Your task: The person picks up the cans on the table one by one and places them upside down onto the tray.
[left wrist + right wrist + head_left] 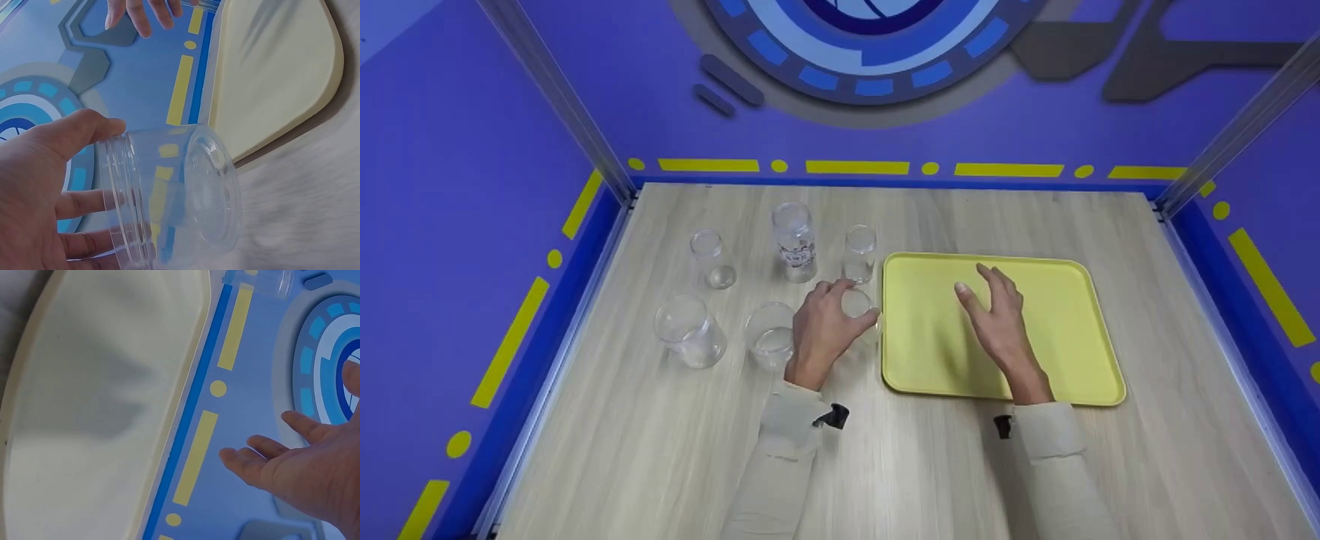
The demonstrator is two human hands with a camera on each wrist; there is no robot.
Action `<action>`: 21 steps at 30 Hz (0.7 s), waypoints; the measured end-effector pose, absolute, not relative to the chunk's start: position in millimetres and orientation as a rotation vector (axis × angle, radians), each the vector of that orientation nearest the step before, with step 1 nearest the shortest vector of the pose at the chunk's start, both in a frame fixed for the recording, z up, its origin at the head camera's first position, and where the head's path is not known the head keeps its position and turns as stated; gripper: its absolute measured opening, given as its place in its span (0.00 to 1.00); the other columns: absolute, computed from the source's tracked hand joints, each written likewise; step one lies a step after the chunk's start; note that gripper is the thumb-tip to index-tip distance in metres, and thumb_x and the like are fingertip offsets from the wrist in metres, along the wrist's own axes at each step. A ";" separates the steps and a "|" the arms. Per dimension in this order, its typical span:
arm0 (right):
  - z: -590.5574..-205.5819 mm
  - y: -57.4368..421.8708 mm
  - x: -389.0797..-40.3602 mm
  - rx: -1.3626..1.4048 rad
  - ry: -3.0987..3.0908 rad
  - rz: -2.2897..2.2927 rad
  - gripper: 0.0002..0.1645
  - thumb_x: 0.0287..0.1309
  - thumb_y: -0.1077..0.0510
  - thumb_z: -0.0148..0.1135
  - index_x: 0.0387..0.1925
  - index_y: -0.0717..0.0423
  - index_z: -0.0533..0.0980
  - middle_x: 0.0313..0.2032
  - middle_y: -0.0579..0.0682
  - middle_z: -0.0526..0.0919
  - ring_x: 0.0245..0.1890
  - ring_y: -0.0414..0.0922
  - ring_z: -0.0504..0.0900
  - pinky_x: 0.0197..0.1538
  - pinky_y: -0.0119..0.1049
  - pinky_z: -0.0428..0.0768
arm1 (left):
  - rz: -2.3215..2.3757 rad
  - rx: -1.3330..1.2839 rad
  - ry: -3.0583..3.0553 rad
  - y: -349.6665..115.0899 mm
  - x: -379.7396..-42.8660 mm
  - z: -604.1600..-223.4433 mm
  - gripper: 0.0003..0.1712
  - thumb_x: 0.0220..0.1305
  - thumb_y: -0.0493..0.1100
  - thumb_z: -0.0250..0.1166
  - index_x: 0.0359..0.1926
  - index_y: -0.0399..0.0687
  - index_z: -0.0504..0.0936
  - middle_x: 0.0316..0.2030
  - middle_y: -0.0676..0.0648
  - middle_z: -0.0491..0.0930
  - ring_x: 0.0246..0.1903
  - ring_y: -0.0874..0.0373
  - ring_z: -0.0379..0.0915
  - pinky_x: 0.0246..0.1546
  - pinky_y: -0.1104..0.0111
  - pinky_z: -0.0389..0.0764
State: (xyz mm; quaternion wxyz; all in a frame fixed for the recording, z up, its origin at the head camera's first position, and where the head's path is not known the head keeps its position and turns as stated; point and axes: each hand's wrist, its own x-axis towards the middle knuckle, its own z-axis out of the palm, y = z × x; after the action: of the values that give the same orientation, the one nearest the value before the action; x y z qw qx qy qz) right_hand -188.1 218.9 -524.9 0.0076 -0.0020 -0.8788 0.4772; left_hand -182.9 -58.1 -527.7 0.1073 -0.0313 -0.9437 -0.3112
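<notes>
A yellow rectangular tray (pixel 1065 319) with a raised rim lies beneath the right hand (pixel 1001 322), its thumb and fingers spread apart. The left hand (pixel 826 324) grips, near the rim, a clear round plastic cup (pixel 183 194) just left of the tray. The left wrist view shows the cup's ridged bands and circular base; the head view leaves these indistinct.

wood-grain table (pixel 915 465) beneath yellow tray (pixel 1065 322) and five clear cups (pixel 691 334)
</notes>
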 end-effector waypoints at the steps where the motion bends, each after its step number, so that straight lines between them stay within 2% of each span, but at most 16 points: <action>1: -524.9 218.8 -188.1 -0.005 -2.745 1.495 0.45 0.80 0.37 0.53 0.82 0.61 0.56 0.82 0.67 0.48 0.81 0.65 0.42 0.77 0.68 0.51 | -0.922 -0.090 -2.772 -58.3 -182.8 -527.8 0.32 0.56 0.61 0.77 0.58 0.50 0.88 0.49 0.41 0.85 0.47 0.43 0.84 0.43 0.50 0.84; 8: -526.2 218.9 -188.0 -0.001 -2.703 1.514 0.43 0.80 0.40 0.54 0.81 0.61 0.59 0.81 0.66 0.51 0.81 0.64 0.44 0.77 0.67 0.51 | -0.959 -0.076 -2.710 -59.1 -182.2 -527.9 0.31 0.55 0.60 0.78 0.55 0.49 0.89 0.45 0.43 0.86 0.44 0.44 0.85 0.42 0.52 0.84; 15: -526.1 220.4 -186.3 0.006 -2.647 1.594 0.41 0.80 0.41 0.54 0.81 0.61 0.60 0.81 0.64 0.52 0.82 0.61 0.46 0.77 0.64 0.52 | -1.091 -0.012 -2.656 -57.0 -182.4 -527.6 0.29 0.57 0.59 0.78 0.54 0.46 0.88 0.47 0.42 0.87 0.46 0.43 0.85 0.44 0.51 0.83; 21: -526.4 219.3 -186.9 0.025 -2.582 1.652 0.38 0.81 0.45 0.54 0.80 0.63 0.61 0.79 0.65 0.56 0.81 0.59 0.51 0.78 0.60 0.56 | -1.183 0.028 -2.625 -57.3 -182.1 -526.4 0.28 0.58 0.59 0.77 0.53 0.47 0.88 0.47 0.43 0.87 0.46 0.45 0.85 0.46 0.51 0.83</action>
State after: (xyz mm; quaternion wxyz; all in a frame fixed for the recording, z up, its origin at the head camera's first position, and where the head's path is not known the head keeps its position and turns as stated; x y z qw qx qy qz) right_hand -186.9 219.3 -526.4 0.0381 0.0081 -0.8418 0.5384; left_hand -182.1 -57.3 -526.4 0.1306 0.0098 -0.9039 -0.4073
